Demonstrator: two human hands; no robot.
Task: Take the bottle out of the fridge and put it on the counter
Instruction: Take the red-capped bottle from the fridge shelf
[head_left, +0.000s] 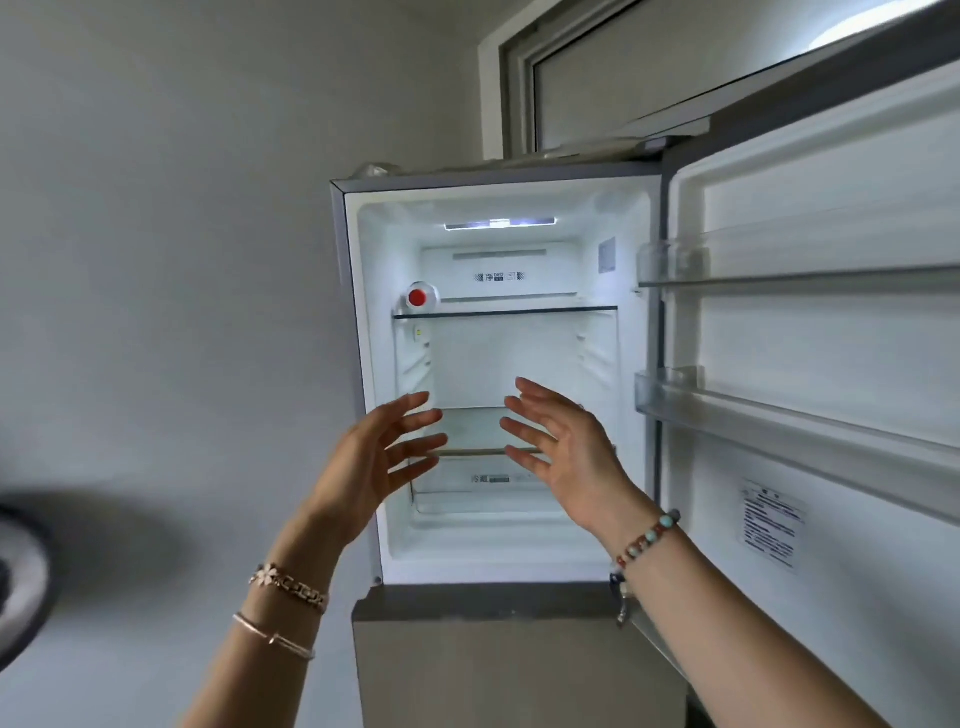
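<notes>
The fridge (363, 364) stands with its upper door swung wide to the right and its inside lit. A bottle (421, 297) lies on its side at the left end of the top glass shelf (545, 310), its red cap facing me. My left hand (379, 462) and my right hand (566, 452) are both raised in front of the lower shelf area, palms facing each other, fingers spread, holding nothing. Both hands are well below the bottle and apart from it.
The fridge door (831, 364) juts out on the right with two clear door racks (779, 415). A closed lower compartment (509, 675) sits below the hands. A grey wall fills the left; a dark round object (21, 582) shows at the left edge. A window (675, 67) is above.
</notes>
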